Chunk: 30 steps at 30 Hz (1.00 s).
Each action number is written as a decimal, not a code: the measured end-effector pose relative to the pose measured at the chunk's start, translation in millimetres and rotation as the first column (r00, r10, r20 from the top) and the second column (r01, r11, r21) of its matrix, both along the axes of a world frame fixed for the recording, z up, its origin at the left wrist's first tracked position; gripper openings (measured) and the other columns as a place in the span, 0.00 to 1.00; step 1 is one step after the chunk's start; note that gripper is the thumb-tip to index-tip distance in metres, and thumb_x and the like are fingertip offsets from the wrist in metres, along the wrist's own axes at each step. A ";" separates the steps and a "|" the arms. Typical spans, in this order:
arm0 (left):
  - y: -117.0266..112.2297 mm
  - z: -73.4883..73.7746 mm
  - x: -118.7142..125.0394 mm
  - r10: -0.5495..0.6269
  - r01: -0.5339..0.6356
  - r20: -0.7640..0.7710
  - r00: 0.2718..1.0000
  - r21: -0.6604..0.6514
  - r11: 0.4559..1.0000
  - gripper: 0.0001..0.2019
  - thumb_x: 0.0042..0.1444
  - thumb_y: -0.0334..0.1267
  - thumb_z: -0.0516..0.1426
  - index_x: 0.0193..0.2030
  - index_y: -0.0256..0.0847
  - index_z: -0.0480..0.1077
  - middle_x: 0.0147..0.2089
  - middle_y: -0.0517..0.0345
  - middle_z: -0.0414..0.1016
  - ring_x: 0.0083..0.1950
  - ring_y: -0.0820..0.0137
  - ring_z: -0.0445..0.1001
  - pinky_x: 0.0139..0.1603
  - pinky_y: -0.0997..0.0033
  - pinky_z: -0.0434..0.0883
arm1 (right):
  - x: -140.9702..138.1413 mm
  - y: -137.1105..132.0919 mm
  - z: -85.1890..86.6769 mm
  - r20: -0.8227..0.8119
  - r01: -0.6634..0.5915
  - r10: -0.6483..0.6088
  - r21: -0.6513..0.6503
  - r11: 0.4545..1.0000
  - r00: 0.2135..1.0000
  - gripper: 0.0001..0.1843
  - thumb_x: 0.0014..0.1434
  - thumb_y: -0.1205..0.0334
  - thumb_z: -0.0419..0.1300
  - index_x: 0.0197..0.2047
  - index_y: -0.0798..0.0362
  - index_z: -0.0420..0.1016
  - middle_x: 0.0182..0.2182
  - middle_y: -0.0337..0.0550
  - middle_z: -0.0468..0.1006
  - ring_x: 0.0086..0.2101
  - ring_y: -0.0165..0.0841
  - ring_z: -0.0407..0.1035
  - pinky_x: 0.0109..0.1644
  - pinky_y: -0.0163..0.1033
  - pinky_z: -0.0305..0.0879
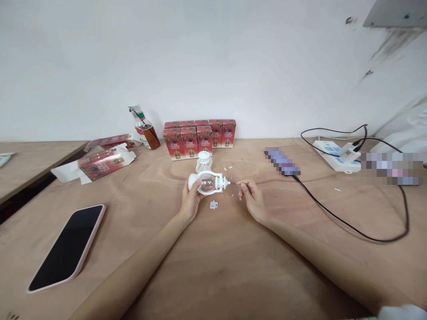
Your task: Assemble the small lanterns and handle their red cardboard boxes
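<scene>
1. Fingers of the left hand (pixel 191 202) are gripping a white plastic, clear-globed lantern (pixel 208 182) sideways over the brown wooden table (pixel 220 258), presumably presenting its tip
2. Right hand (pixel 254 198) is seemingly pinching a thin, unidentifiable piece (pixel 235 179) near that tip

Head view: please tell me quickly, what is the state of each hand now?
Left hand: closed on the white lantern, near its base.
Right hand: pinched closed near the lantern's pointed tip; whether it holds something thin cannot be told.
</scene>
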State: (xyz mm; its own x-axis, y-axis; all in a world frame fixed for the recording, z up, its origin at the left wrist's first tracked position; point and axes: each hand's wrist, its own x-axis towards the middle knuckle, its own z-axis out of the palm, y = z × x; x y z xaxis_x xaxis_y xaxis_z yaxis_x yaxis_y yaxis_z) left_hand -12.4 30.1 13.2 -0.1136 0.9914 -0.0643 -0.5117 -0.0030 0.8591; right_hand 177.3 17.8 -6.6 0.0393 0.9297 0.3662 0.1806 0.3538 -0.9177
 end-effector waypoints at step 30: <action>4.3 5.4 -8.2 -0.265 0.276 0.078 0.961 -0.196 0.941 0.12 0.51 0.43 0.55 0.35 0.35 0.71 0.29 0.52 0.76 0.27 0.68 0.75 0.20 0.74 0.72 | 1.5 -5.4 2.8 0.273 0.003 -0.050 0.170 0.985 0.961 0.10 0.63 0.59 0.48 0.39 0.51 0.68 0.34 0.41 0.73 0.35 0.31 0.68 0.39 0.37 0.65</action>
State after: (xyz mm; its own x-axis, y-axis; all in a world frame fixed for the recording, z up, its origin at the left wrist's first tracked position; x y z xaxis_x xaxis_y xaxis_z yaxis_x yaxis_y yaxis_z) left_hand -20.6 34.4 18.5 0.1656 0.9496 -0.2661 -0.5109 0.3134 0.8005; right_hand 178.9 12.4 -3.8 -0.0617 0.8546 0.5155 0.4294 0.4890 -0.7593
